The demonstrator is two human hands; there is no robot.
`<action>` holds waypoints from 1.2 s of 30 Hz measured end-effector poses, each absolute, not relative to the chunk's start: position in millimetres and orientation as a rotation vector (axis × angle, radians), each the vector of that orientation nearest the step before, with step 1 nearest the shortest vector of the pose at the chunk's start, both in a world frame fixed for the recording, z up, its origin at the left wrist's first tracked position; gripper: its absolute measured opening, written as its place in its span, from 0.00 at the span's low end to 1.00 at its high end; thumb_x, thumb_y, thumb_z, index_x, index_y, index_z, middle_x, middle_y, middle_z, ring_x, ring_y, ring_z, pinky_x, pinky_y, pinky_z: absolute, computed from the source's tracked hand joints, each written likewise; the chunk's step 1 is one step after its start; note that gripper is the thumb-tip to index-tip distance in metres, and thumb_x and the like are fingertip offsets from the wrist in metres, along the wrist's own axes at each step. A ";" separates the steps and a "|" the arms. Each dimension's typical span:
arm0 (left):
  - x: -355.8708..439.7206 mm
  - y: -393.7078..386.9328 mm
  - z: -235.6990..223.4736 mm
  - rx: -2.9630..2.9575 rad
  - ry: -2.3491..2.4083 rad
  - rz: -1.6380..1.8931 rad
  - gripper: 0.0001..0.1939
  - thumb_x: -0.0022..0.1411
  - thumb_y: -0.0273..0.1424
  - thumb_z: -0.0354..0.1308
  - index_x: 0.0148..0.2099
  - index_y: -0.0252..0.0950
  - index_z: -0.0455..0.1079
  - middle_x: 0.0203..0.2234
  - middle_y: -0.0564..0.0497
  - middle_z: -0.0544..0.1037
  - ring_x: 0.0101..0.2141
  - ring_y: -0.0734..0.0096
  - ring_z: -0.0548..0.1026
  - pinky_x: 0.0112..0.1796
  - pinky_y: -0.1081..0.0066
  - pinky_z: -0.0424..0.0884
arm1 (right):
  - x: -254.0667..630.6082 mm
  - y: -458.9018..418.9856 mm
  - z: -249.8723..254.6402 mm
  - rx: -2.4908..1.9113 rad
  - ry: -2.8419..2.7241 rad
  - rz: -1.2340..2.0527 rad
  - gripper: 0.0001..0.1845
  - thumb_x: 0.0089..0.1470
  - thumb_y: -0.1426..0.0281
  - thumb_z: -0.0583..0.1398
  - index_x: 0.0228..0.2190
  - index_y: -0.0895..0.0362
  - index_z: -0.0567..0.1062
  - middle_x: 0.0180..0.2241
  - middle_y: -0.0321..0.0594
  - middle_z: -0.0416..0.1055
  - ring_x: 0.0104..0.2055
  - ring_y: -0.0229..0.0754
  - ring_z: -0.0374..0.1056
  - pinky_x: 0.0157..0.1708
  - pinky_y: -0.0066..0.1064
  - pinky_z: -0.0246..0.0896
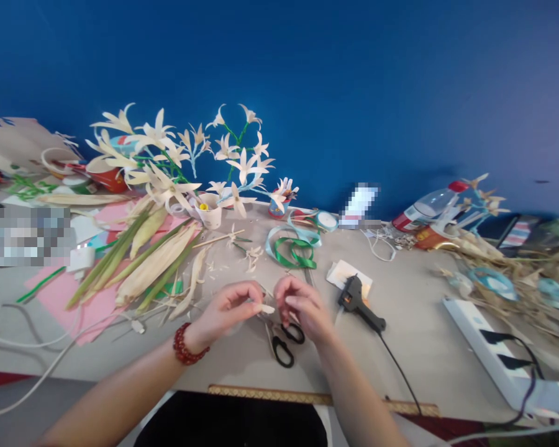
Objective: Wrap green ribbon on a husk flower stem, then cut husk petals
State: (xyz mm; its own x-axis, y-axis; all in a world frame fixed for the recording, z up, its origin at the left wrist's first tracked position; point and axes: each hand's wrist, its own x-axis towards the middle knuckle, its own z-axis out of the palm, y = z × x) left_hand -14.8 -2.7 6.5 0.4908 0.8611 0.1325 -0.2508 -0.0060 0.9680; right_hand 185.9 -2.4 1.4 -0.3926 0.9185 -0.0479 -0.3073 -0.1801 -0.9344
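Note:
Between the thumb and forefinger of my left hand, with a red beaded bracelet at the wrist, is a small cream corn-husk petal. Just right of the petal, my right hand has its fingers curled together; whatever they hold, if anything, is hidden. Below the hands lies a pair of scissors with black handles, its blades partly covered. Green ribbon loops on the table beyond my right hand. A black glue gun rests with its nozzle end on a white pad to the right.
Corn husks cover pink paper at left. Husk flowers on green stems stand behind, near a paper cup. A plastic bottle leans by the blue wall. At right are a power strip and dry husks.

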 end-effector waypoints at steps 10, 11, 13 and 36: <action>-10.1 -5.1 5.7 1.300 0.608 0.952 0.09 0.61 0.32 0.57 0.30 0.33 0.67 0.27 0.51 0.67 0.31 0.70 0.65 0.35 0.70 0.60 | 178.0 -8.9 0.3 -0.922 -1.311 1.672 0.06 0.48 0.70 0.61 0.23 0.58 0.69 0.17 0.30 0.64 0.15 0.31 0.59 0.16 0.22 0.55; -10.2 -5.1 5.4 1.262 0.604 0.970 0.09 0.61 0.31 0.58 0.30 0.34 0.66 0.27 0.51 0.67 0.32 0.69 0.65 0.35 0.70 0.60 | 182.8 -6.9 -1.2 -0.900 -1.260 1.685 0.06 0.47 0.70 0.61 0.23 0.58 0.68 0.17 0.30 0.64 0.14 0.31 0.58 0.14 0.21 0.55; -11.1 -4.6 4.4 1.206 0.607 1.023 0.08 0.61 0.30 0.57 0.30 0.34 0.66 0.27 0.51 0.67 0.33 0.68 0.66 0.37 0.69 0.61 | 190.5 -3.7 -2.5 -0.867 -1.149 1.665 0.05 0.48 0.71 0.60 0.24 0.57 0.68 0.17 0.29 0.63 0.14 0.31 0.57 0.12 0.21 0.54; -12.2 -4.0 4.1 1.244 0.682 1.006 0.08 0.60 0.32 0.59 0.32 0.33 0.68 0.27 0.51 0.68 0.32 0.70 0.66 0.36 0.70 0.62 | 174.8 -11.4 3.8 -0.962 -1.249 1.664 0.12 0.53 0.63 0.62 0.28 0.58 0.69 0.16 0.29 0.64 0.14 0.30 0.59 0.15 0.20 0.55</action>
